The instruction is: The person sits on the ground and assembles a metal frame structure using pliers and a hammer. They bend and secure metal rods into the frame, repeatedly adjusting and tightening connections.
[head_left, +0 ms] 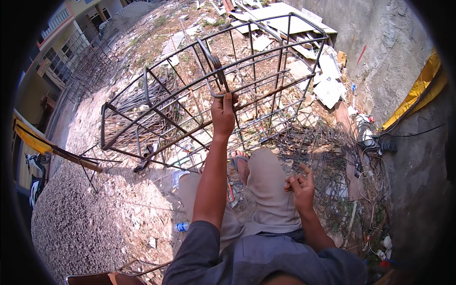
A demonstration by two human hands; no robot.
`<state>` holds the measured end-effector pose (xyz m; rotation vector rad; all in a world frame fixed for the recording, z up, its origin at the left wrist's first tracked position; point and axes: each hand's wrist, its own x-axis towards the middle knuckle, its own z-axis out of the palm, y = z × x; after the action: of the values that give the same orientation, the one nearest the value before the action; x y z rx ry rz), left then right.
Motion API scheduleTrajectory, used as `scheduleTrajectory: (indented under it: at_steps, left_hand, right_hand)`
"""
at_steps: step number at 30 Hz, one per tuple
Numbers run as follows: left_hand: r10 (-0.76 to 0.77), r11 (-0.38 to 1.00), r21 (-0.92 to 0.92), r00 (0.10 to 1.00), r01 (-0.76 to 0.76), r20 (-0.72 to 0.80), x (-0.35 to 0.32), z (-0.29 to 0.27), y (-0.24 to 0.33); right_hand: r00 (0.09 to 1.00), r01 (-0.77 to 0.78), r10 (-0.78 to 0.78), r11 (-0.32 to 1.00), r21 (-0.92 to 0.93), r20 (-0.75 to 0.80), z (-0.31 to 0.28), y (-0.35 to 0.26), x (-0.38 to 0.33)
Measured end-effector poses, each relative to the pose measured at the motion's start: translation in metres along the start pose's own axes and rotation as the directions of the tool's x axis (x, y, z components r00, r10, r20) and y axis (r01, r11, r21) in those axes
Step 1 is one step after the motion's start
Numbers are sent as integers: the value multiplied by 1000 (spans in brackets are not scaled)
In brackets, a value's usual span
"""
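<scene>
My left hand [223,114] reaches out with its fingers closed round bent steel stirrups [218,66], held together against a long bar of the rebar cage [251,59]. The cage, made of long rods with rectangular stirrups, stretches across in front of my knees. My right hand [300,190] is raised beside my right knee, apart from the cage. Its thumb and some fingers are pinched together, and the index finger sticks up. Whatever lies in that pinch is too small to make out.
Loose rods [137,114] lie under the cage's left part. Tangled wire [313,142] and electric cables [368,137] lie by the concrete wall [413,185] on the right. A gravel heap [85,223] and a plastic bottle [181,227] are at left. Broken boards [289,21] lie behind.
</scene>
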<state>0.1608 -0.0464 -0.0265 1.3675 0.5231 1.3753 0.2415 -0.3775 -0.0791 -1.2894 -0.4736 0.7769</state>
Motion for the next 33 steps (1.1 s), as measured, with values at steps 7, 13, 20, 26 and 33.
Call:
scheduleTrajectory:
  at_steps: [7, 13, 20, 26, 33]
  left_hand:
    - [-26, 1000, -4, 1000, 26, 3, -8, -2, 1]
    - [-6, 1000, -11, 1000, 7, 20, -9, -2, 2]
    - [24, 1000, 7, 1000, -24, 5, -7, 0, 1]
    - [-25, 999, -33, 1000, 25, 2, -8, -10, -5]
    - [-10, 999, -40, 1000, 10, 2, -9, -4, -5]
  right_hand:
    - [970, -224, 201, 959, 172, 137, 4, -6, 3]
    - [982, -185, 149, 884, 429, 117, 27, -21, 27]
    - [872, -476, 462, 719, 506, 163, 25, 6, 35]
    - [995, 15, 28, 901, 433, -93, 37, -5, 51]
    - [895, 398, -352, 907, 136, -275, 40, -39, 63]
